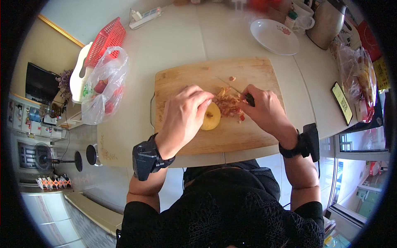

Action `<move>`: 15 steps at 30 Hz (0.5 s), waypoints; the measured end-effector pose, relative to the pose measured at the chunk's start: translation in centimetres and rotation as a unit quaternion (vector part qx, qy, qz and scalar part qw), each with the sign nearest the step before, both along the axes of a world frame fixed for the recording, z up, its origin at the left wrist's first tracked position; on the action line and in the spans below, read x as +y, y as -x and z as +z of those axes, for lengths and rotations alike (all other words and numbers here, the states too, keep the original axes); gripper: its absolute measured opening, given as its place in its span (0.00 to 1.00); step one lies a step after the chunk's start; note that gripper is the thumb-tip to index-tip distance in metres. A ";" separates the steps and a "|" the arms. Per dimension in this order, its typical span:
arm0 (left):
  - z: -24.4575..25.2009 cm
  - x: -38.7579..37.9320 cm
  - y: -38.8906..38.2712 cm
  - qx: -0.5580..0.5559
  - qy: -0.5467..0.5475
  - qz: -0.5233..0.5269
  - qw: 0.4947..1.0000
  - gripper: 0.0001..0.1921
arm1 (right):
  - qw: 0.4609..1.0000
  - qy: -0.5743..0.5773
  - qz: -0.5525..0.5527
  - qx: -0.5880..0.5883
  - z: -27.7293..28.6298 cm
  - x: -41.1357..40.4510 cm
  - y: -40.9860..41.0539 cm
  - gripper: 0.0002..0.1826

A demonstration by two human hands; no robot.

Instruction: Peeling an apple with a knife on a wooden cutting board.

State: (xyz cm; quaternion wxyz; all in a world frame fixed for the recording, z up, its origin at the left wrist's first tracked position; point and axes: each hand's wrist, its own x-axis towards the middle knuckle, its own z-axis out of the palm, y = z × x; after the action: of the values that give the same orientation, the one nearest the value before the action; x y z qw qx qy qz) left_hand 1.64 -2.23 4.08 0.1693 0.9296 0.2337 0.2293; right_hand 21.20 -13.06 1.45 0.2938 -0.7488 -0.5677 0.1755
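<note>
On the wooden cutting board (245,135) stands a peeled yellow apple (212,117), its stem end facing up. My left hand (187,110) is beside and partly over it, thumb and fingertips brought together at its upper edge. Whether a scrap of peel is pinched there cannot be made out. A small knife (229,83) is gripped in my right hand (263,105), its thin blade pointing up and to the left over the board. Between the hands lies a heap of red and yellow apple peelings (228,105). A few loose bits are scattered around it.
Left of the board are a plastic bag of red apples (105,90) and a red basket (107,38). A white plate (274,37) sits at the back right, near a metal kettle (327,23). A phone (342,104) and a bag of food (356,74) lie right. A power strip (145,18) is behind.
</note>
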 end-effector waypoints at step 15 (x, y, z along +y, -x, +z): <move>-3.4 -2.2 3.1 -0.062 0.094 0.095 0.989 0.34 | 0.992 -0.117 0.028 0.041 -0.7 -2.6 5.0 0.20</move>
State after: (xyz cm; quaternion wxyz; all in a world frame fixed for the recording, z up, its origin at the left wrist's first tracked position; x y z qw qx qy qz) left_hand -1.48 -4.40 0.68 0.2473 0.8672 0.3304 0.2786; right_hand 16.23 -15.66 0.77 0.3971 -0.6851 -0.5929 0.1465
